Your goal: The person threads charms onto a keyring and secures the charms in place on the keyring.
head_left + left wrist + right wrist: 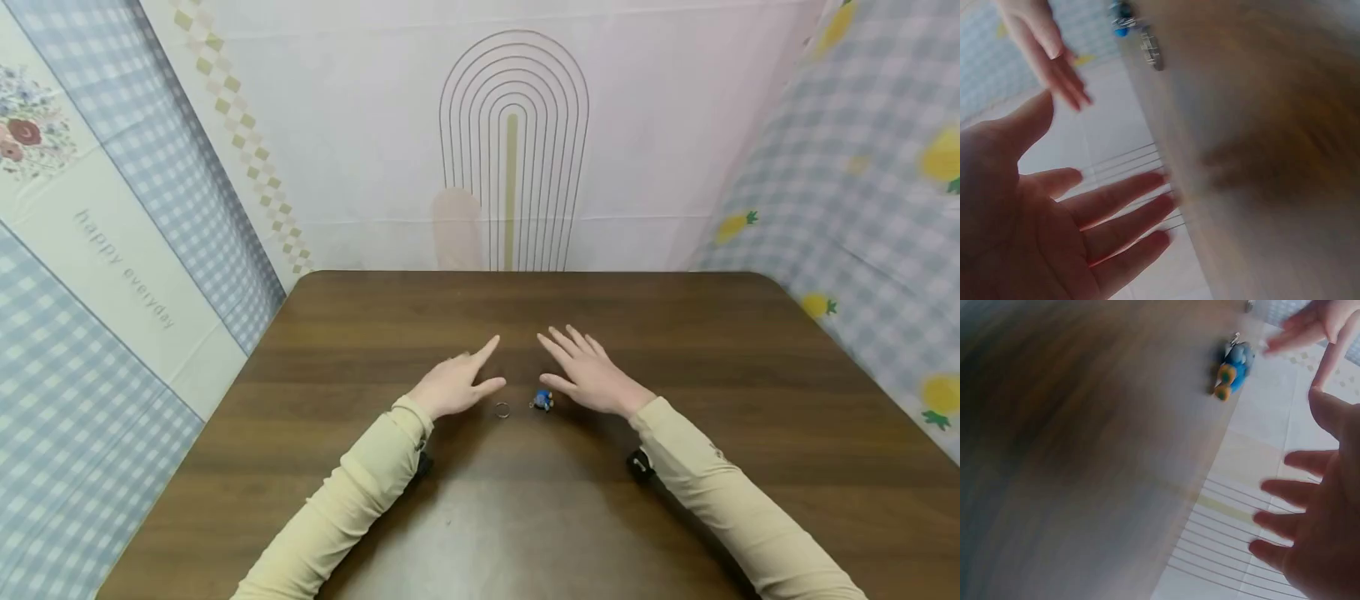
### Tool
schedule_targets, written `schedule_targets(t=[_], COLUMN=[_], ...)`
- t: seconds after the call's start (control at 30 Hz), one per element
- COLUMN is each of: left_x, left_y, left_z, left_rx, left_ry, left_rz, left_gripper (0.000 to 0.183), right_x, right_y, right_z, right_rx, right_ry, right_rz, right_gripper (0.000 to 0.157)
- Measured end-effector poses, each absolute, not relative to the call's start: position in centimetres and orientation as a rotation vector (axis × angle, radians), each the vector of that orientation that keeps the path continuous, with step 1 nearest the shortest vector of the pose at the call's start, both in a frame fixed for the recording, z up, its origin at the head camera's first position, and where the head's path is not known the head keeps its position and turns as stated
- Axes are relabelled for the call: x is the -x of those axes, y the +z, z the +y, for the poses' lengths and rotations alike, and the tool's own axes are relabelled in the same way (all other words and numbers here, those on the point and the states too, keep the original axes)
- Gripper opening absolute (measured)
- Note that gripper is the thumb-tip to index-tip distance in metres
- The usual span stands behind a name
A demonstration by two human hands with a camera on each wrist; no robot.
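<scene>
A small blue figure charm [543, 400] with yellow-orange feet lies on the brown table, a short metal clasp at one end. Just left of it is a separate metal key ring [502, 410], lying flat. My left hand [454, 383] hovers left of the ring, fingers extended and nothing in its grasp. On the other side, my right hand [591, 375] is spread beside the charm, its thumb close to it. In the right wrist view the charm's feet [1224, 384] face the camera. The left wrist view catches the ring [1150, 49] near the charm.
The wood-grain table [480, 517] fills the space before me. A white cloth [360, 125] with an arch pattern hangs behind its far edge. Blue checked cloths hang at both sides, the right one [862, 250] printed with yellow fruit.
</scene>
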State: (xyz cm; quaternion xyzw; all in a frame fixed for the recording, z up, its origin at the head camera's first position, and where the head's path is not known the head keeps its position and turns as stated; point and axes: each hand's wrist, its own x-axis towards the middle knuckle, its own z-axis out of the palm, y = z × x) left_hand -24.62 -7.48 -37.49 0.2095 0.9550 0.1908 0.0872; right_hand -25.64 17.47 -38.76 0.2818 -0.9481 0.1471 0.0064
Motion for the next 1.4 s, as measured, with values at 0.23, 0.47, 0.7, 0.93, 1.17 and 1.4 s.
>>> schedule_targets(t=[0.23,0.47,0.7,0.93,1.17,1.4], left_x=[26.2,27.2,27.2,27.0,26.9,26.7], left_y=[-37.0,-38.1,-38.7,-38.9,-39.1,-38.8], left_z=[-6.9,-6.7,-6.6,-6.0,-5.9,-5.6], left_rx=[-0.679,-0.797,-0.864,-0.916,-0.893,-0.905], left_ry=[0.648,0.577,0.626,0.523,0.517,0.532], left_rz=[2.669,2.529,2.484,2.544,2.548,2.543], left_gripper=[0.067,0.038,0.032,0.027,0.024,0.025], right_x=[26.5,26.6,26.9,27.1,27.2,27.2], right_y=[-38.7,-38.8,-39.2,-39.2,-39.1,-39.2], right_z=[16.3,16.2,16.8,16.3,16.1,16.2], right_rx=[-1.132,-1.313,-1.396,-1.399,-1.469,-1.512], right_ry=[0.550,0.572,0.666,0.701,0.621,0.629], right_rz=[-2.991,-2.987,-3.070,-3.144,-3.083,-3.008], right_gripper=[0.046,0.018,0.018,0.014,0.011,0.007])
